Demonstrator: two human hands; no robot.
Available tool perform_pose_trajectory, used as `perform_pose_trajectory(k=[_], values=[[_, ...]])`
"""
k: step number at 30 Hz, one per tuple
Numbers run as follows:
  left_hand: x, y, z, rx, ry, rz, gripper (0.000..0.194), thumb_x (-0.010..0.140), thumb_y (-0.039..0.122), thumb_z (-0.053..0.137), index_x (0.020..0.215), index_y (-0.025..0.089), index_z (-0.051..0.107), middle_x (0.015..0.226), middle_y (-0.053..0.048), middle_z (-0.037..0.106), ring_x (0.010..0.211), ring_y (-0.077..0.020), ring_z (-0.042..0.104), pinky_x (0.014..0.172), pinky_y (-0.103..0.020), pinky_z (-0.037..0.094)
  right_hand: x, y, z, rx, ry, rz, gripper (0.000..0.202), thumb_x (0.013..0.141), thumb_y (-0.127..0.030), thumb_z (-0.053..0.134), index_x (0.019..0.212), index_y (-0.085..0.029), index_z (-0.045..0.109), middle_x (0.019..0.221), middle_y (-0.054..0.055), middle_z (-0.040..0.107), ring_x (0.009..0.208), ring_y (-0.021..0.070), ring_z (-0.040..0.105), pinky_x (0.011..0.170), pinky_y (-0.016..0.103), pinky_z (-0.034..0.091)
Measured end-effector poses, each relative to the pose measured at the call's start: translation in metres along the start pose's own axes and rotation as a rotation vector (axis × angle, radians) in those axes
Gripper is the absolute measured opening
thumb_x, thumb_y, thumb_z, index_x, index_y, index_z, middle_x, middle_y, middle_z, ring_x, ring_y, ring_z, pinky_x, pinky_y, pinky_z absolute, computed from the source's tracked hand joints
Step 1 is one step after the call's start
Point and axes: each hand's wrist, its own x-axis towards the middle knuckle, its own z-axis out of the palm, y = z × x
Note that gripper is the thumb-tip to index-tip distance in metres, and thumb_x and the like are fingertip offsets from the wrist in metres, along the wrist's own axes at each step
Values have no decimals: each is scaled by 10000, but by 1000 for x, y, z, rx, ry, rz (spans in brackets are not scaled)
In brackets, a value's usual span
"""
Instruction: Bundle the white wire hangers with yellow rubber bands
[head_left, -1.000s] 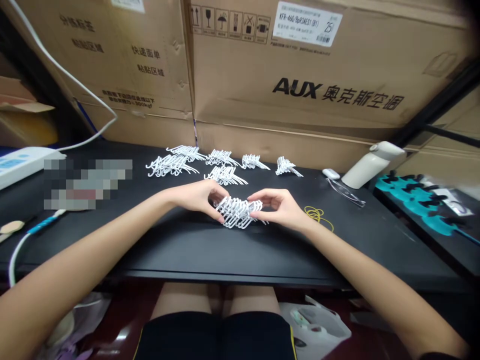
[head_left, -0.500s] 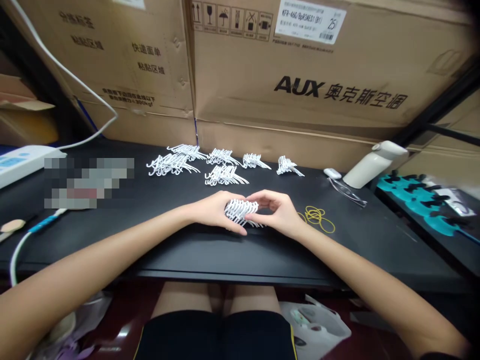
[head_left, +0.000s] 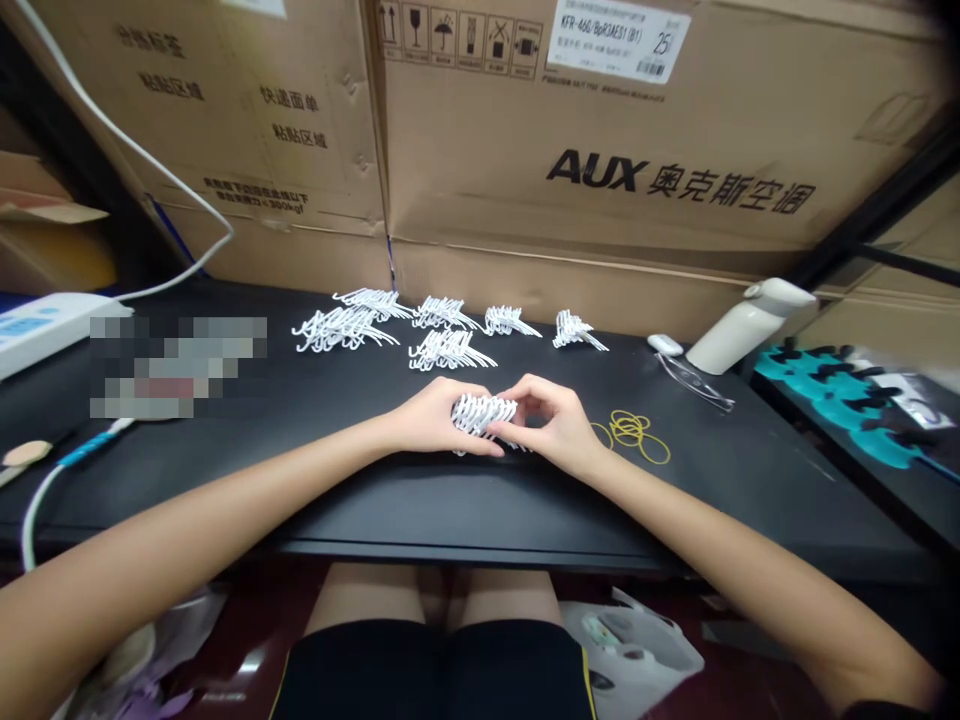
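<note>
Between my two hands is a bundle of white hooks [head_left: 481, 413], held just over the black tabletop near its front edge. My left hand [head_left: 435, 418] wraps the bundle's left side, thumb along the front. On the right side, my right hand [head_left: 551, 418] grips it between thumb and curled fingers. Part of the bundle is hidden behind the fingers. Several more bunches of white hooks lie farther back, among them a large bunch [head_left: 341, 328], a middle one [head_left: 450, 350] and a small one at the right [head_left: 576, 330]. Yellow rubber bands [head_left: 634, 432] rest beside my right wrist.
Large cardboard boxes [head_left: 600, 225] stand along the back of the black table [head_left: 450, 510]. To the right are a white bottle [head_left: 750, 325], glasses [head_left: 694, 382] and a teal rack [head_left: 832, 410]. A white power strip [head_left: 60, 325] and a cable [head_left: 34, 510] lie at left.
Both hands keep hold of the hook bundle and have shifted only slightly. The left thumb has moved a little to the right along the front of it.
</note>
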Motion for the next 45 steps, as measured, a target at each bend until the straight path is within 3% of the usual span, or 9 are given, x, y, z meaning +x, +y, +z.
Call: perform_pose_trajectory(k=[6, 9, 12, 16, 20, 25, 33, 40, 45], values=[[1, 2, -4, 76, 34, 40, 498, 615, 492, 760, 945, 145, 623, 795, -12, 651, 721, -150, 591, 675, -240, 441, 2, 2, -3, 165, -108, 133, 417, 617, -378, 807, 923, -183, 600, 775, 7, 614, 623, 117, 555, 581, 262, 486], [-1, 7, -14, 130, -25, 68, 617, 596, 484, 772, 1102, 175, 600, 1034, -44, 657, 947, -206, 593, 838, -273, 429, 3, -1, -7, 139, -92, 125, 406, 627, -371, 801, 939, -187, 618, 772, 4, 602, 630, 114, 545, 584, 255, 479], [-4, 11, -25, 194, -119, 22, 670, 609, 475, 763, 1186, 190, 575, 1131, -48, 637, 1013, -220, 577, 883, -274, 406, 3, -3, -8, 100, -116, 117, 456, 613, -374, 810, 987, -191, 624, 807, 4, 595, 609, 102, 519, 583, 254, 476], [-5, 12, -32, 257, -143, 29, 560, 650, 428, 738, 1130, 166, 614, 1042, -34, 664, 888, -185, 588, 768, -234, 413, 1, -1, -6, 52, -163, 113, 463, 660, -385, 778, 1053, -191, 627, 849, 17, 604, 600, 98, 503, 595, 259, 482], [-4, 12, -33, 273, -174, 33, 453, 668, 385, 722, 1048, 146, 662, 850, -7, 663, 705, -137, 541, 638, -217, 384, 1, 1, -3, 44, -91, 61, 316, 718, -387, 729, 953, -187, 663, 931, 53, 614, 656, 121, 556, 625, 278, 508], [-4, 13, -35, 244, -218, 1, 424, 703, 374, 680, 1058, 143, 668, 777, 2, 642, 613, -111, 484, 537, -206, 336, 3, -1, -6, 176, -119, 161, 306, 684, -355, 756, 899, -157, 665, 852, 54, 666, 743, 169, 623, 708, 319, 534], [-4, 15, -34, 246, -216, 6, 427, 697, 356, 688, 1068, 146, 671, 805, -3, 653, 630, -116, 500, 546, -208, 338, 3, -5, -7, 214, -137, 175, 405, 599, -337, 815, 925, -159, 655, 874, 53, 686, 779, 174, 646, 757, 331, 551], [-4, 15, -36, 237, -241, 6, 437, 703, 366, 687, 1083, 151, 670, 818, -1, 659, 622, -116, 495, 538, -209, 332, 3, -4, -7, 211, -127, 171, 454, 620, -276, 805, 1025, -167, 631, 891, 43, 661, 813, 160, 643, 797, 324, 544], [-4, 15, -36, 231, -231, -3, 431, 694, 339, 692, 1083, 153, 672, 807, 12, 661, 605, -109, 488, 528, -206, 326, 7, -8, -14, 252, -200, 218, 440, 596, -242, 811, 993, -167, 637, 869, 30, 652, 819, 156, 646, 795, 316, 543]])
